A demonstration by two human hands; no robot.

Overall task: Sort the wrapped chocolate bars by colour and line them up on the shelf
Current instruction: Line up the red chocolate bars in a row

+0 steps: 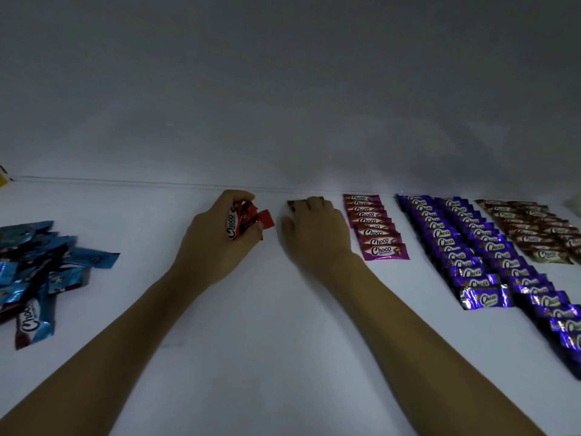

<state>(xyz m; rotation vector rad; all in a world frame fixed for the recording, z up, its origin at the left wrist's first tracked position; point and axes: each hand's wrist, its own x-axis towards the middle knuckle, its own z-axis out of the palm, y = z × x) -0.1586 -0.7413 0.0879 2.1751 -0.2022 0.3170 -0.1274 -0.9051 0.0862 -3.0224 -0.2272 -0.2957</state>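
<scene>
Red bars (248, 219) in left hand (211, 237)

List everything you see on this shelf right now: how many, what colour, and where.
blue bars: loose pile, blue, far left
red bars: a few, red, in left hand
dark red bar: one, at shelf back, under right fingers
pink bars: about nine, pink, one overlapping row right of the hands
purple bars: many, purple, two rows further right
brown bars: many, brown, far right
yellow object: one, left edge, unidentifiable
shelf: one, white
left hand: grips red bars
right hand: rests on dark red bar
</scene>
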